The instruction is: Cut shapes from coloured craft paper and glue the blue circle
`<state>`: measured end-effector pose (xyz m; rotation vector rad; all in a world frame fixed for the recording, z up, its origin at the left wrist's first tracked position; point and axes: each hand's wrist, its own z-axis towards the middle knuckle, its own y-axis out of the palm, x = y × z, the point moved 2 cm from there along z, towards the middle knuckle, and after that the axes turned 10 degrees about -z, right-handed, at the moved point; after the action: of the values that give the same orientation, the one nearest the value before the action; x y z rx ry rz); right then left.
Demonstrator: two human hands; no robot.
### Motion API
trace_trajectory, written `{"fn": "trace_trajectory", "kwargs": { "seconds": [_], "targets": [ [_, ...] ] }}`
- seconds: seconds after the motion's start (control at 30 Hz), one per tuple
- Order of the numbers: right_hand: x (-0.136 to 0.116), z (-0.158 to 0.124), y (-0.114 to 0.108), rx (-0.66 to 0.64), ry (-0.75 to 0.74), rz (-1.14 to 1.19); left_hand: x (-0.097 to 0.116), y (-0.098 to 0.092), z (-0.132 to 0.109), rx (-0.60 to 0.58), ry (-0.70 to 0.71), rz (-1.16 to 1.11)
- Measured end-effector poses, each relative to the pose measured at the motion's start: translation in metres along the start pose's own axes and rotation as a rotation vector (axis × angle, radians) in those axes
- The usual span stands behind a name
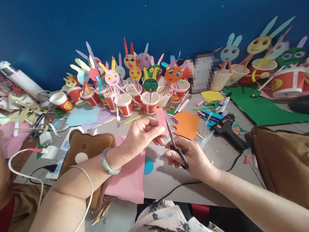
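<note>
Your left hand [145, 131] was pinching the narrow, flat pink paper strip [161, 119] near its lower end, thumb against curled fingers, so that it stood nearly upright above the grey tabletop [168, 187]. Your right hand [192, 157] was closed around the black loop handles of the slim dark scissors [174, 143], their blades pointing up along the strip's right edge; whether they touched the paper, you could not tell from this angle. The strip looked very light and fairly stiff for paper, likely to bend or crease under a hard squeeze but hardly to slip. The lower end seemed the best hold, leaving its length free and your fingertips off the blade line. Below your left wrist lay the large pink paper sheet [129, 178], with the round blue paper disc [148, 165] beside it.
</note>
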<state>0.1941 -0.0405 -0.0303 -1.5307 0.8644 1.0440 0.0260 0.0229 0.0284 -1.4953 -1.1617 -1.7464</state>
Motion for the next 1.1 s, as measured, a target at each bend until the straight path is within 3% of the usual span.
{"fn": "trace_trajectory", "kwargs": {
  "seconds": [0.57,1.1],
  "targets": [
    [-0.0038,0.0006,-0.0001,0.029,0.021,0.065,-0.0025,-0.0015,0.0026,0.040,0.050,0.006],
    [-0.0021,0.0019,-0.0006,-0.047,-0.112,0.031,-0.0079,0.0024,0.0018,-0.079,-0.003,0.004]
  ]
}}
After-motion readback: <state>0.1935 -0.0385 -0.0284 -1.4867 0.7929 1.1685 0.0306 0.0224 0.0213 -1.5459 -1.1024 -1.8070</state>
